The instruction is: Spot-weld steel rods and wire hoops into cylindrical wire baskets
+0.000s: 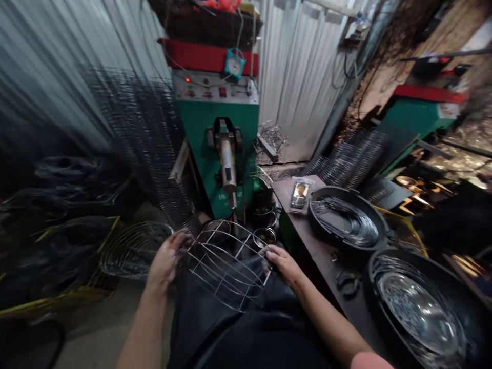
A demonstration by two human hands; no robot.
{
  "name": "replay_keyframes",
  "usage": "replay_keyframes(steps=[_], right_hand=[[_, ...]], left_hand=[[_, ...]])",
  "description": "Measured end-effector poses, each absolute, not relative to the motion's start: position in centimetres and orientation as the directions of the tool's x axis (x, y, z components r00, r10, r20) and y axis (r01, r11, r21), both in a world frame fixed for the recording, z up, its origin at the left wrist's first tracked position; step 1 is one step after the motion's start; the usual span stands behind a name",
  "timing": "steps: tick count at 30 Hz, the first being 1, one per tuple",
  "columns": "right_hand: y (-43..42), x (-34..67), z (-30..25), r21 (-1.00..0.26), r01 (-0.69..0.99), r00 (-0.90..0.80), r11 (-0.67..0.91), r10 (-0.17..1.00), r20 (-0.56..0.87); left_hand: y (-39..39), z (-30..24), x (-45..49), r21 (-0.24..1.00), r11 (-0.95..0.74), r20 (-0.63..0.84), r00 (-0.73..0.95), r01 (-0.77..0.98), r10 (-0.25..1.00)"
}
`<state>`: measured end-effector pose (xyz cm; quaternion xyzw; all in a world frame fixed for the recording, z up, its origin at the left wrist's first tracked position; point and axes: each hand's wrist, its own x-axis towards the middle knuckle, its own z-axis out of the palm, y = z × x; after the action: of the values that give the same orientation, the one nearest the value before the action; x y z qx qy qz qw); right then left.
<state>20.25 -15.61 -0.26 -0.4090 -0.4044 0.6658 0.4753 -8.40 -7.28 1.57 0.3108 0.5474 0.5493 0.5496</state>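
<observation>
A round wire rack (pixel 226 266) of thin metal rods lies tilted over my lap. My left hand (pixel 167 259) grips its left rim with closed fingers. My right hand (pixel 282 262) pinches the right rim. Straight ahead stands a green and red spot-welding machine (pixel 219 128) with its electrode arm (pixel 228 164) pointing down just beyond the rack.
A dark bench (pixel 307 236) on my right carries a phone (pixel 300 195), a black tub of curved wires (pixel 346 218) and a nearer tub of shiny wire parts (pixel 418 307). Finished wire racks (pixel 134 248) pile at the left. Wire mesh panels (pixel 142 128) lean on the wall.
</observation>
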Motion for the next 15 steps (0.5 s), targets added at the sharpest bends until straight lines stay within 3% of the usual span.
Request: replay_keyframes(steps=[3, 8, 11, 15], right_hand=[[-15.3, 19.2, -0.4, -0.937, -0.29, -0.136, -0.196, 0.977, -0.162], [-15.1, 16.4, -1.3, -0.936, -0.301, -0.187, -0.185, 0.973, -0.133], [-15.6, 15.8, -2.0, -0.941, -0.285, -0.254, -0.181, 0.961, -0.107], [-15.0, 21.0, -1.8, -1.0, 0.021, -0.161, 0.023, 0.987, 0.019]], left_hand=[[-9.7, 2.1, -7.5, 0.98, 0.107, -0.151, -0.269, -0.169, 0.951], [-12.9, 3.2, -2.1, 0.942, 0.329, -0.33, -0.009, -0.07, 0.944], [-13.1, 4.0, 0.9, 0.945, 0.324, -0.324, -0.002, -0.044, 0.946], [-12.5, 4.1, 2.1, 0.926, 0.368, -0.374, -0.077, -0.082, 0.924]])
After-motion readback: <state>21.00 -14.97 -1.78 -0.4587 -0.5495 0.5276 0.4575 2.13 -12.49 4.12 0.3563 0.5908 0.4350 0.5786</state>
